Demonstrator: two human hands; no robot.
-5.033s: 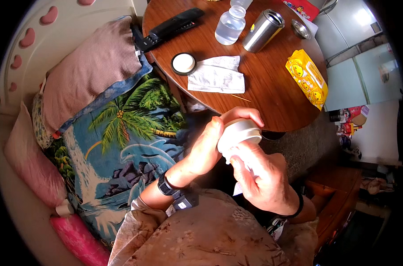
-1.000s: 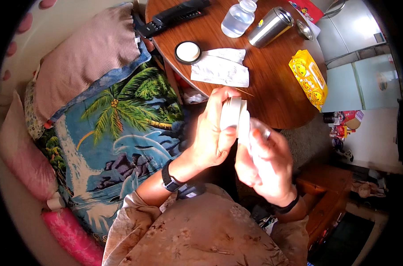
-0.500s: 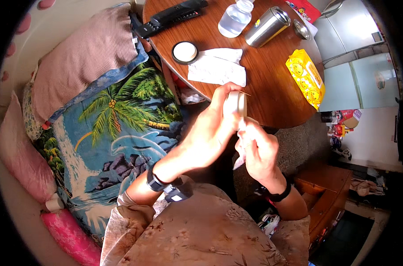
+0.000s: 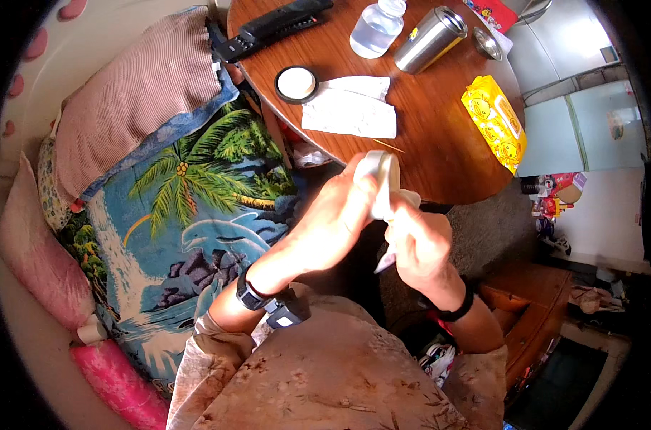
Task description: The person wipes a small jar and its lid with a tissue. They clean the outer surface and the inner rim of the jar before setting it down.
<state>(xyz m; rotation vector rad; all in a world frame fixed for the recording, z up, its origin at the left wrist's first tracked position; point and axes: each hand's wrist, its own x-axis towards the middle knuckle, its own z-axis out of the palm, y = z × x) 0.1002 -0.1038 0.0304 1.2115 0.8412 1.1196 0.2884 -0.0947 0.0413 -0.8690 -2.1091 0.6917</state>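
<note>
My left hand is closed on a small white round cap or lid, tilted on its side above the table's near edge, its rim facing right. Just below and to the right, my right hand pinches a pale, crumpled cloth or wipe against the cap's lower rim. A pointed end of that cloth hangs below my fingers. On the table beyond the cap lies a thin wooden toothpick. Farther off is a white paper sheet, touching a black-rimmed round lid.
The round brown wooden table also bears a yellow wipes pack, a steel tumbler, a clear bottle, a metal lid and a black cordless phone. To the left is a bed with a palm-print blanket.
The white cap has turned in my left hand, showing more of its rim. My left thumb now lies across it. My right hand has stayed close to its lower edge.
</note>
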